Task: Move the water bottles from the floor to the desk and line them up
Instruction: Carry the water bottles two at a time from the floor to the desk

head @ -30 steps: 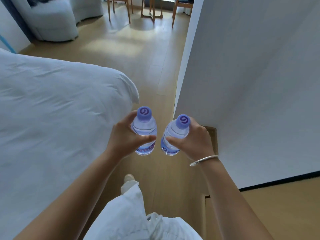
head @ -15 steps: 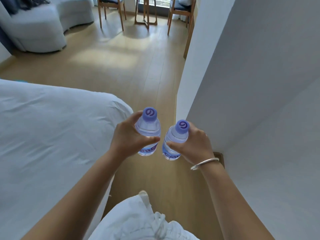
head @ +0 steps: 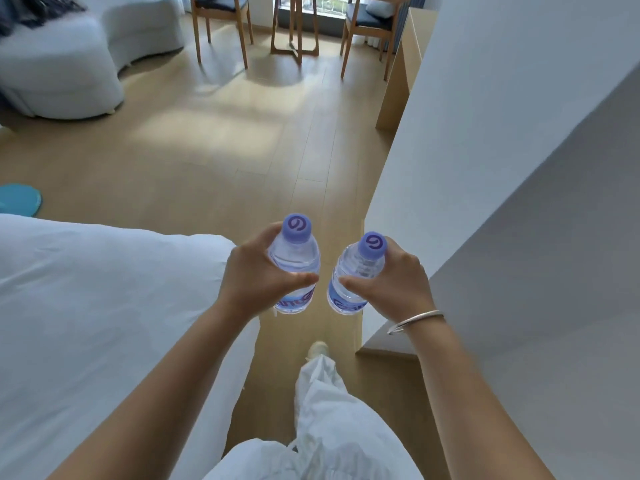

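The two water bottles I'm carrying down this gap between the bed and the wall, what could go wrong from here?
1. The passage between the bed and the white wall looks narrow; the right hand is close to the wall corner and might knock its bottle.
2. The left hand grips its bottle with thumb and fingers around the body only, so it could slip.
3. Both hands are full, so nothing could catch a stumble.

Both arms reach forward, bare, elbows low. Left hand (head: 256, 275) curls around a bottle (head: 294, 268), thumb across its front. Right hand (head: 391, 282) grips another bottle (head: 353, 275) the same way, a bangle (head: 415, 320) on that wrist. Hands level, close together, not touching.
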